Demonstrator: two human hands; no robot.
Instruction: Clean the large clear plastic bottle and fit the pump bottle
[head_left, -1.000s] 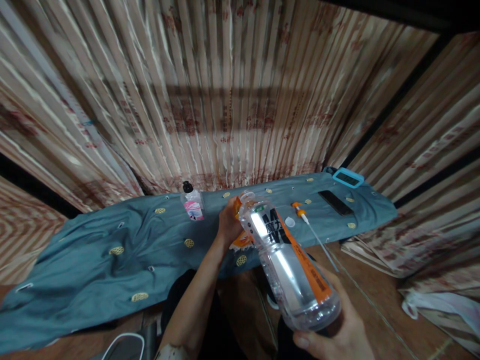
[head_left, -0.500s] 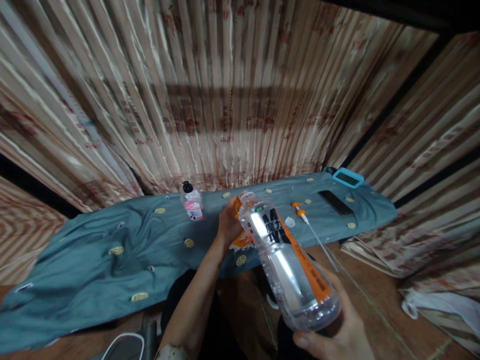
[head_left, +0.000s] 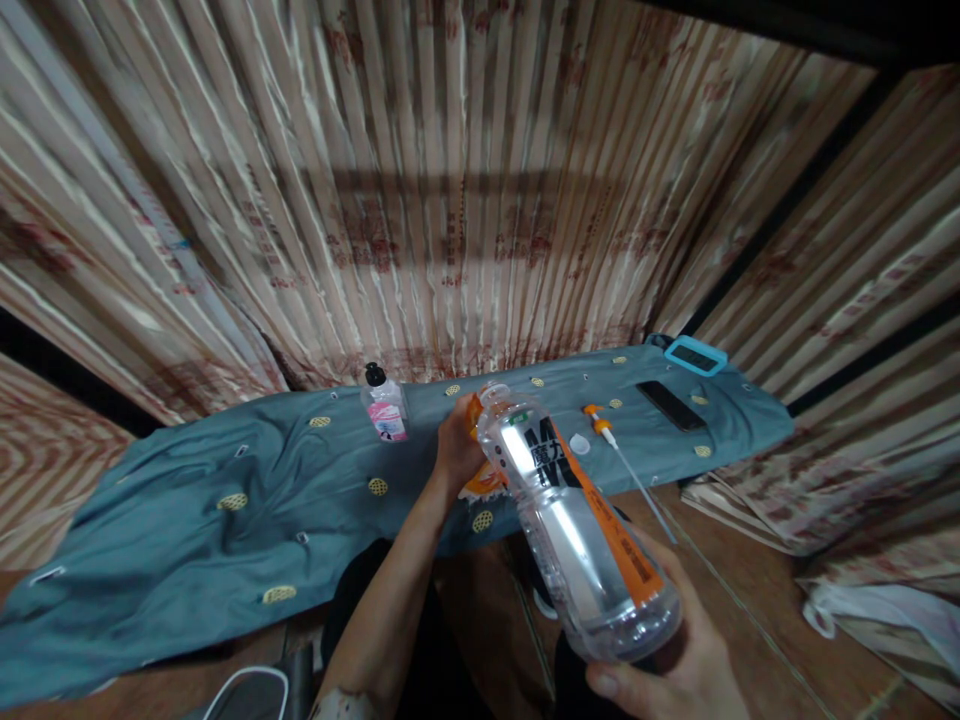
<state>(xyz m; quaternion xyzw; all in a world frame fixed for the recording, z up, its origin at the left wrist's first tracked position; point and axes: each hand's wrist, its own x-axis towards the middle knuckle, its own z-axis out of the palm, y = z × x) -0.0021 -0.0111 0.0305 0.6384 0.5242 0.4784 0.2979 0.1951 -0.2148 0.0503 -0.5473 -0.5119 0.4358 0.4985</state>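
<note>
Striped curtains (head_left: 450,200) wall off the back, and in front of them runs a blue cloth-covered surface (head_left: 187,500), its near edge sloping down toward eight o'clock with open cloth across the whole left half. Moving right, a small pink-labelled bottle (head_left: 385,403) stands alone at eleven o'clock from the left hand (head_left: 456,445), which is clenched around an orange container (head_left: 480,478) at the near edge. Tilted over it is the clear bottle (head_left: 577,525), mouth at its twelve o'clock, base gripped by the right hand (head_left: 679,660). Further right, at two o'clock, lie a white cap (head_left: 579,443), an orange pump tube (head_left: 622,455), a black phone (head_left: 670,405) and a blue-framed device (head_left: 696,355) at the cloth's far corner.
</note>
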